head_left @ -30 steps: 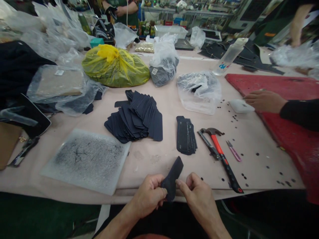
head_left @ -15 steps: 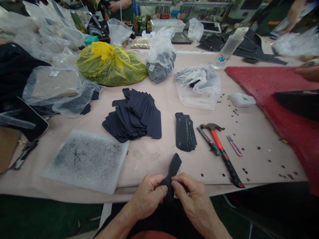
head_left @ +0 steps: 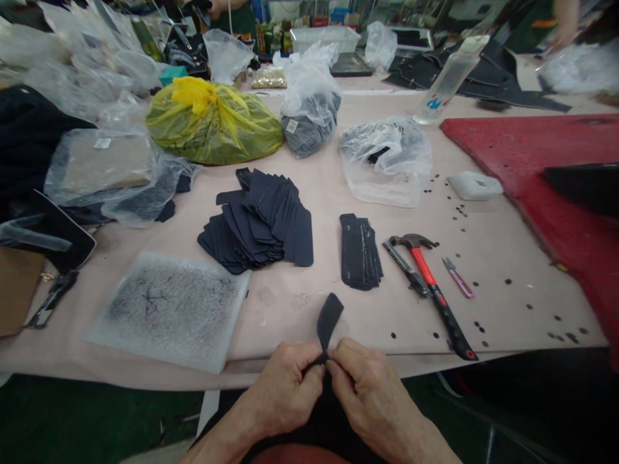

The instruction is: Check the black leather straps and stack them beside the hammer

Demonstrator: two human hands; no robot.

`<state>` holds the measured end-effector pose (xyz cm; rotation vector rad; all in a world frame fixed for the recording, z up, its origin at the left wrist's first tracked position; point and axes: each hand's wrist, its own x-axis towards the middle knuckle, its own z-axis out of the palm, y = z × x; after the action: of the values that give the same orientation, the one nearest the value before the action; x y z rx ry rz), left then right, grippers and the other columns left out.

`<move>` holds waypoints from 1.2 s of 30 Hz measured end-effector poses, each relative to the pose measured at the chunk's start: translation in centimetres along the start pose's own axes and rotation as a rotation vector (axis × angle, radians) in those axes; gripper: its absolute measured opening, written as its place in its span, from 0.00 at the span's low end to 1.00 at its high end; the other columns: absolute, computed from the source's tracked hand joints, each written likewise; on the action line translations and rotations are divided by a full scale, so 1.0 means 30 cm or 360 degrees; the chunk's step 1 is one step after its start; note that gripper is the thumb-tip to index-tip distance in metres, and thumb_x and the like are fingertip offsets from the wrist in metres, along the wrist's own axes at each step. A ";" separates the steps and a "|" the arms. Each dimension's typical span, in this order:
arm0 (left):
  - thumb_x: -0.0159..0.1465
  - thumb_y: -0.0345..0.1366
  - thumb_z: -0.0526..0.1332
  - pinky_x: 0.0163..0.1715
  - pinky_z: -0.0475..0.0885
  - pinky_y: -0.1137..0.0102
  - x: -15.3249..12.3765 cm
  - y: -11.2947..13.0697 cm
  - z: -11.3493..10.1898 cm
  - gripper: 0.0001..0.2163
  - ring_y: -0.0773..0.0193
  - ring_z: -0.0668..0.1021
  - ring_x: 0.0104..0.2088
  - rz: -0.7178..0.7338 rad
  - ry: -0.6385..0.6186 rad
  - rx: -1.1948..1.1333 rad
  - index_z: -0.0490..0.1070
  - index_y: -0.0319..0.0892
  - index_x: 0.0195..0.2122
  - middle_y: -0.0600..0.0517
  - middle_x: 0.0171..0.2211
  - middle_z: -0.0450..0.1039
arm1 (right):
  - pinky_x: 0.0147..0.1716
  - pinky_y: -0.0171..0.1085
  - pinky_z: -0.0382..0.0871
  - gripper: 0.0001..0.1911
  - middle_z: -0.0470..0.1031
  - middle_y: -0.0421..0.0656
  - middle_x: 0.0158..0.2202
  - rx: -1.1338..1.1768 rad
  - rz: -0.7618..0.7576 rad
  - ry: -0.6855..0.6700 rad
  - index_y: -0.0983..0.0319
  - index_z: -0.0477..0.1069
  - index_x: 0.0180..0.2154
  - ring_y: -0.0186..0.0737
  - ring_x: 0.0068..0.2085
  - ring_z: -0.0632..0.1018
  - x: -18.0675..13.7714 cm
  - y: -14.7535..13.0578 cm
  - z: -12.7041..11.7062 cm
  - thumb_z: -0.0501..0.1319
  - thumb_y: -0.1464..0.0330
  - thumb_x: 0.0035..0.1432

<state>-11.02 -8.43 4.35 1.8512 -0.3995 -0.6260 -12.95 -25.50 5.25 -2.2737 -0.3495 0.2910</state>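
One dark strip is pinched at the near edge of the table, held by the left hand and the right hand together. Thumb and forefinger of the left hand close on it from the left, with next to no gap between their tips; those of the right hand close on it from the right, just beside them. The remaining fingers of both hands curl inward toward the palms.

The dark strip stands out beyond the fingertips, its free end pointing to the far side and slightly right. Its long axis runs from near to far, bowed along the way, and it narrows where the fingers squeeze it. Its near end is largely hidden by the hands, so how far it reaches there cannot be told.

Farther off and to the left lies a fanned pile of dark pieces; beyond the strip and a little right sits a smaller stack of dark pieces. Right of that stack lie a hammer, its head toward the far side, and pink-handled snips. A pale slab rests at near left.
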 end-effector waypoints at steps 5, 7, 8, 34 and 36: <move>0.61 0.25 0.52 0.27 0.55 0.72 -0.004 0.017 -0.003 0.10 0.70 0.61 0.25 0.0083 -0.0004 0.0046 0.54 0.42 0.24 0.59 0.22 0.56 | 0.25 0.36 0.53 0.14 0.64 0.38 0.21 0.0125 0.0160 0.0106 0.60 0.62 0.22 0.35 0.23 0.66 -0.002 0.011 0.016 0.50 0.75 0.60; 0.61 0.26 0.52 0.26 0.54 0.72 -0.001 0.022 -0.003 0.10 0.70 0.60 0.25 0.0062 0.0004 -0.0041 0.54 0.42 0.24 0.59 0.21 0.55 | 0.25 0.34 0.56 0.13 0.66 0.38 0.22 0.0292 0.0211 0.0134 0.60 0.65 0.23 0.35 0.24 0.68 0.001 0.011 0.007 0.51 0.73 0.60; 0.62 0.27 0.52 0.25 0.54 0.72 0.000 0.023 -0.004 0.10 0.70 0.60 0.24 0.0033 0.0008 -0.0114 0.54 0.42 0.24 0.59 0.21 0.54 | 0.26 0.34 0.58 0.13 0.67 0.38 0.22 0.0385 0.0234 0.0151 0.61 0.67 0.25 0.35 0.25 0.69 0.002 0.009 0.000 0.52 0.72 0.61; 0.63 0.32 0.53 0.26 0.58 0.74 -0.030 -0.054 0.023 0.07 0.70 0.64 0.24 -0.0206 -0.0005 -0.0580 0.64 0.40 0.27 0.57 0.23 0.60 | 0.22 0.32 0.58 0.08 0.66 0.36 0.20 0.0753 0.0574 0.0108 0.61 0.68 0.25 0.34 0.23 0.66 0.014 -0.031 -0.021 0.56 0.69 0.56; 0.63 0.33 0.53 0.26 0.59 0.74 -0.033 -0.060 0.027 0.07 0.70 0.65 0.24 -0.0214 -0.0018 -0.0600 0.65 0.40 0.28 0.57 0.23 0.61 | 0.21 0.32 0.57 0.07 0.65 0.35 0.20 0.0694 0.0556 0.0075 0.61 0.68 0.26 0.33 0.23 0.65 0.017 -0.031 -0.027 0.56 0.70 0.56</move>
<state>-12.35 -7.87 2.68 1.5218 -0.1504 -0.7481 -12.35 -25.28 6.43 -1.8947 0.1324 0.4437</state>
